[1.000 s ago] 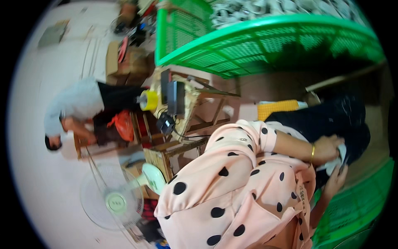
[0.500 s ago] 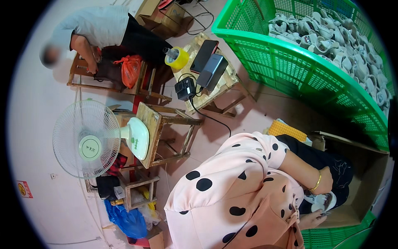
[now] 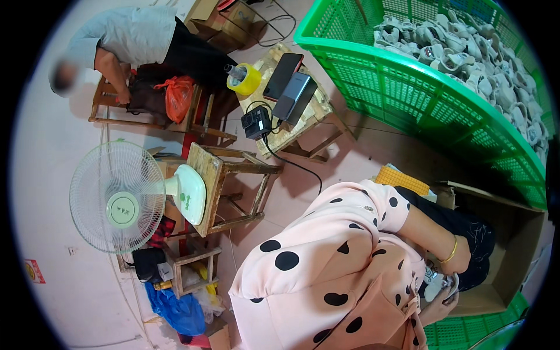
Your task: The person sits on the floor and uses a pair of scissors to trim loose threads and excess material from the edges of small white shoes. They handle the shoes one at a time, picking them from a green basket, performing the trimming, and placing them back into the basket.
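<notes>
A small white shoe point(image 3: 433, 290) with dark drawn markings lies between my hands, above my lap. My left hand point(image 3: 458, 255), with a gold bangle at its wrist, is closed over the shoe's upper end; most of its fingers are hidden. From below, my right hand point(image 3: 438, 308) grips the shoe's edge, its fingers curled. Something small and shiny beside those fingers is too small to name. Beneath the hands are my dark trousers point(image 3: 440, 217), and an open cardboard box point(image 3: 521, 256) stands just beyond my knees.
A green plastic crate point(image 3: 408, 76) full of grey-white shoes point(image 3: 466, 58) rises beside me. A wooden stool point(image 3: 286, 125) bears phones, yellow tape point(image 3: 244, 80) and a cabled device. A fan point(image 3: 122, 204) stands on another stool. Farther off, a person point(image 3: 125, 38) bends over a bench with a red bag point(image 3: 176, 96).
The shoe has turned between my hands, so its marked side now shows. My right hand's fingers have curled up around its edge. The whole view has shifted slightly.
</notes>
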Demonstrator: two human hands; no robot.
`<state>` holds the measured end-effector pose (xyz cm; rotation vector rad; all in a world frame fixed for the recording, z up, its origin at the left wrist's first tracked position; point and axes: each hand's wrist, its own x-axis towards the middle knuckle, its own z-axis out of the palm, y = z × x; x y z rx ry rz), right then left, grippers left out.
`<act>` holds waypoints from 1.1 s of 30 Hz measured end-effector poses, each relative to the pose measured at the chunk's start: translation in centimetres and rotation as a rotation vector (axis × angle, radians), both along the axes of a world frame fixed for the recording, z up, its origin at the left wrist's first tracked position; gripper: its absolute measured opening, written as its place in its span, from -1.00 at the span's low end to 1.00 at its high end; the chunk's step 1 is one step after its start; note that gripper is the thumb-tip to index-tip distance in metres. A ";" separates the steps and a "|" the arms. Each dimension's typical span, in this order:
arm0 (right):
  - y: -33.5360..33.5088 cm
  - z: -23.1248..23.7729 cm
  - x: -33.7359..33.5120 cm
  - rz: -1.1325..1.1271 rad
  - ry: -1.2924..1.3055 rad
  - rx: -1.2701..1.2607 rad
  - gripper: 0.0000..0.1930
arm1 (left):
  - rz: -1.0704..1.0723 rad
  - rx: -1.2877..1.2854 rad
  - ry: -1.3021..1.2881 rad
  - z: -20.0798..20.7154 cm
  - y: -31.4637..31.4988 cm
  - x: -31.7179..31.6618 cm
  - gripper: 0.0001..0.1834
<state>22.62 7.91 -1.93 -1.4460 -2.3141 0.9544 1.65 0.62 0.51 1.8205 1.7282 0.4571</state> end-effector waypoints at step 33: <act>3.0 0.3 0.2 0.094 -0.135 0.020 -0.72 | -0.275 0.434 0.228 -3.6 4.7 1.6 -0.70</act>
